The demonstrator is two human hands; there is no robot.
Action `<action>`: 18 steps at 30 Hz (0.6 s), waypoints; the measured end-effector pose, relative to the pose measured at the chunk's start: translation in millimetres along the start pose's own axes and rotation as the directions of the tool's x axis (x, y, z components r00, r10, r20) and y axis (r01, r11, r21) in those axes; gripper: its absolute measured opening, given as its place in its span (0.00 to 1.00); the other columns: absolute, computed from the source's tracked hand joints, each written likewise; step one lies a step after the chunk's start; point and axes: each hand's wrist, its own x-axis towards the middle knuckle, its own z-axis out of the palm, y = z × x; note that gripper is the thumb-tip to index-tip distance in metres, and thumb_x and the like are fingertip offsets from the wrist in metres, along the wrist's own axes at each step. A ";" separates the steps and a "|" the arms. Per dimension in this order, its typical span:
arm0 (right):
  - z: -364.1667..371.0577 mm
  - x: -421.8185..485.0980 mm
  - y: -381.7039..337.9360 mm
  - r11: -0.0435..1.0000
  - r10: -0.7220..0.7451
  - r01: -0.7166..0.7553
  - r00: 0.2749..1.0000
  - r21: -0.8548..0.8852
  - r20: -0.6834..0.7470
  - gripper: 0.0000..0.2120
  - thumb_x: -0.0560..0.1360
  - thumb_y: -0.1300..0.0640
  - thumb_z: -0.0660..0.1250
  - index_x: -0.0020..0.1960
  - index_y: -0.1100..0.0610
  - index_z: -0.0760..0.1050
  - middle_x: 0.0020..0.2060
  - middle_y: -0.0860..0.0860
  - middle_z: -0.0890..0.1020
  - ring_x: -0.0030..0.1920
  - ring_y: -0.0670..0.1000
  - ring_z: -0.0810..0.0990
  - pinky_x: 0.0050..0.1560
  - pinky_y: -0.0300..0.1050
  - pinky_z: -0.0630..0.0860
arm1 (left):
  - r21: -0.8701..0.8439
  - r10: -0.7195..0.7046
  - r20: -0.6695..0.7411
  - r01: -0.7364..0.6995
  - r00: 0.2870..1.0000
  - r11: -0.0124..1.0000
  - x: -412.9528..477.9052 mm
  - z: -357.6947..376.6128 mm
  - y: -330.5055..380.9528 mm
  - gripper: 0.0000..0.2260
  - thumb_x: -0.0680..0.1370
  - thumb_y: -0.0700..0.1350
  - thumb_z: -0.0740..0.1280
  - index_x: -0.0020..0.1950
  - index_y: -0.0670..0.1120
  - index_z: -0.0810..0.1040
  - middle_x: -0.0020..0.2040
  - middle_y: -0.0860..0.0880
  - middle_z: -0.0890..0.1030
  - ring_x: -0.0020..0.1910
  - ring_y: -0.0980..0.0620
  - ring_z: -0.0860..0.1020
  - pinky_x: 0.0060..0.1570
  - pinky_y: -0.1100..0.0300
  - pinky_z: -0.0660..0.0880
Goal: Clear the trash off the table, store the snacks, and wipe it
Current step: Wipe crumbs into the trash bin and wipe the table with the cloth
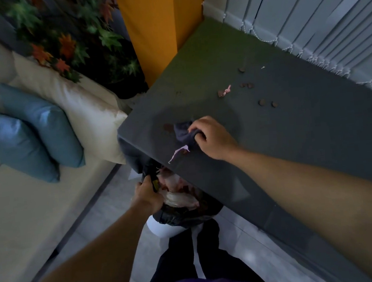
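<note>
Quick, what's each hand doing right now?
Left hand: closed, holding the black bin bag edge.
Right hand: closed, holding a dark cloth on the table.

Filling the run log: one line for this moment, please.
right hand: cloth on table | left hand: holds bin bag | crumbs remain

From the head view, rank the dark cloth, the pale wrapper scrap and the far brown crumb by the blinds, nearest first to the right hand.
1. Dark cloth, in the right hand.
2. Pale wrapper scrap, beside it near the table edge.
3. Far brown crumb, near the blinds.
</note>
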 end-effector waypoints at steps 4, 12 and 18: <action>-7.5 -1.2 17.8 0.953 0.218 -0.281 0.894 -0.111 -0.391 0.12 0.72 0.63 0.60 0.53 0.55 0.78 0.51 0.54 0.82 0.55 0.59 0.76 0.54 0.54 0.73 | 0.014 -0.002 -0.008 0.002 1.000 1.000 -1.7 -0.4 -0.1 0.24 0.74 0.43 0.64 0.70 0.52 0.67 0.62 0.44 0.69 0.59 0.40 0.72 0.53 0.52 0.72; 22.4 -48.7 16.1 0.991 -0.072 0.057 0.990 -0.121 -0.118 0.15 0.73 0.65 0.62 0.58 0.60 0.80 0.55 0.53 0.81 0.55 0.56 0.72 0.60 0.44 0.69 | -0.011 -0.006 -0.003 0.006 1.000 1.000 -11.1 1.0 1.0 0.25 0.74 0.44 0.65 0.71 0.52 0.66 0.62 0.44 0.69 0.59 0.40 0.73 0.53 0.50 0.75; 36.0 -43.2 0.9 0.982 0.158 -0.175 0.968 -0.072 -0.194 0.21 0.75 0.68 0.63 0.68 0.60 0.76 0.64 0.54 0.78 0.61 0.59 0.69 0.65 0.50 0.68 | -0.032 -0.003 -0.002 0.003 1.000 0.999 -18.5 2.1 -2.8 0.23 0.75 0.44 0.65 0.70 0.52 0.67 0.61 0.44 0.69 0.56 0.41 0.73 0.52 0.49 0.75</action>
